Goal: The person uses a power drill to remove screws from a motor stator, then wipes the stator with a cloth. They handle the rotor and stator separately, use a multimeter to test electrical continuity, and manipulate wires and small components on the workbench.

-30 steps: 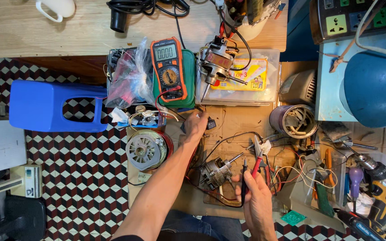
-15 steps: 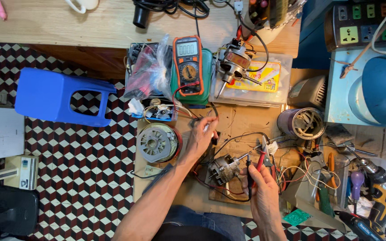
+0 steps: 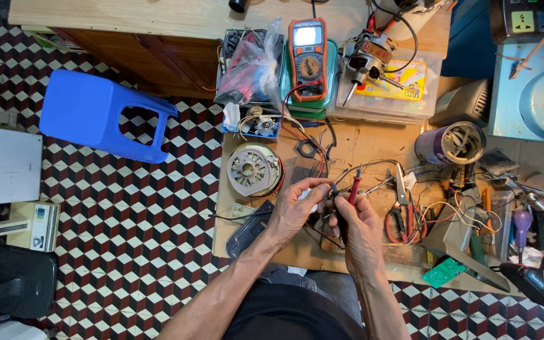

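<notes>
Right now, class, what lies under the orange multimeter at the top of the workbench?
The multimeter lies on a green box. Its red and black leads run down to the hands. The box's contents are hidden.

The person is wearing a black top, showing at the bottom middle of the frame. Both forearms are bare, with no sleeves on them. The left hand [image 3: 297, 211] and right hand [image 3: 359, 230] are wearing no gloves.

A blue plastic stool [image 3: 105, 113] is seen on the checkered floor [image 3: 127, 214]. A round motor housing [image 3: 253, 169] and a dark metal cylinder [image 3: 451, 143] are laid on the low board [image 3: 360, 141].
</notes>
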